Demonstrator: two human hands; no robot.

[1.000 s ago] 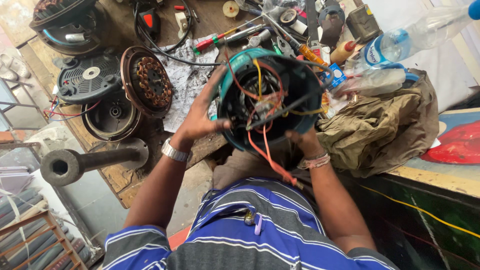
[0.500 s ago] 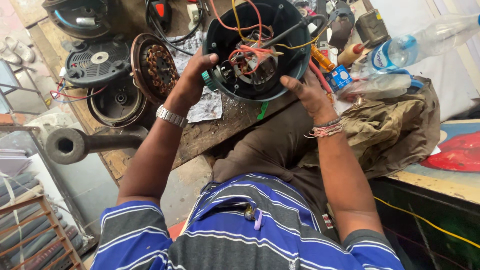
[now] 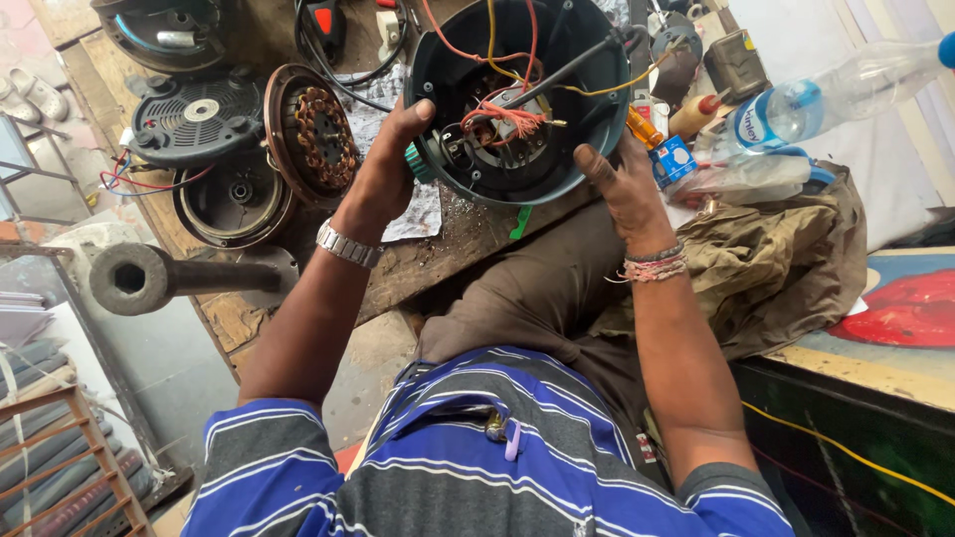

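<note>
A round dark teal motor housing [image 3: 517,169] with red, orange and yellow wires inside rests on the edge of the wooden workbench [image 3: 418,264]. My left hand [image 3: 386,169], with a metal watch on the wrist, grips its left rim. My right hand [image 3: 622,184], with thread bracelets on the wrist, holds its right rim. The open side of the housing faces me.
Left of the housing lie a copper-wound stator [image 3: 308,134], a black vented cover [image 3: 189,119] and a round black shell [image 3: 234,204]. A clear plastic bottle [image 3: 836,94] and a crumpled olive cloth [image 3: 776,259] lie at right. A metal pipe [image 3: 174,278] juts from the bench's left edge.
Both hands have lifted the housing from my lap up onto the bench edge, away from my body. Its inside now faces me more squarely.
</note>
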